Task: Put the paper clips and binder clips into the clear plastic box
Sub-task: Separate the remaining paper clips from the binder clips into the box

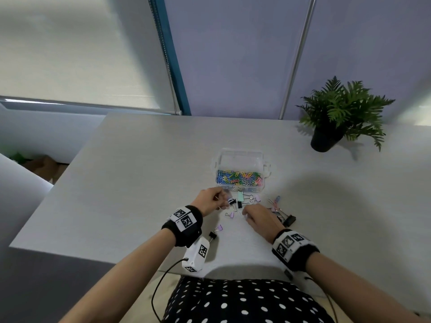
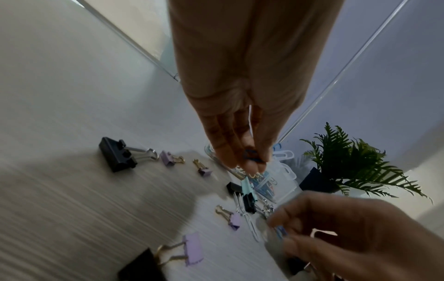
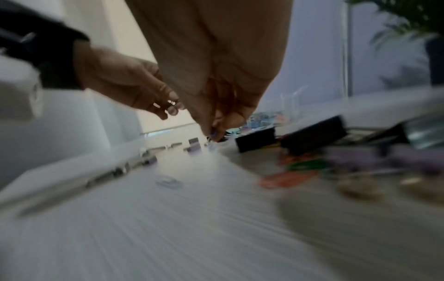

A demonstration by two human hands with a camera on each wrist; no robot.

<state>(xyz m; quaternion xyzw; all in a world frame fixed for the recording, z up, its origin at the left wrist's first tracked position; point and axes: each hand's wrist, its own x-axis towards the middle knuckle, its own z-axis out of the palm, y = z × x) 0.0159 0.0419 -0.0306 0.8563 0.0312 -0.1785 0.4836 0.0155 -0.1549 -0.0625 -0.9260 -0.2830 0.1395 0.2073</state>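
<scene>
The clear plastic box [image 1: 241,159] stands open on the table, its bottom covered with coloured paper clips [image 1: 240,177]. Just in front of it my left hand [image 1: 223,202] hovers, pinching a small dark blue clip [image 2: 251,156] at the fingertips, with a white paper clip [image 2: 250,121] tucked along the fingers. My right hand [image 1: 245,212] is curled down at the table and pinches a small blue paper clip [image 2: 280,231]; the right wrist view is blurred there. Loose binder clips lie around both hands: mint [image 1: 240,197], purple [image 1: 230,214] and a large black one [image 1: 289,220].
A potted fern [image 1: 342,113] stands at the back right of the pale table [image 1: 140,183]. Near my left wrist lie a small black binder clip [image 1: 212,235] and a purple one [image 1: 218,228]. The table's left edge drops off to the floor.
</scene>
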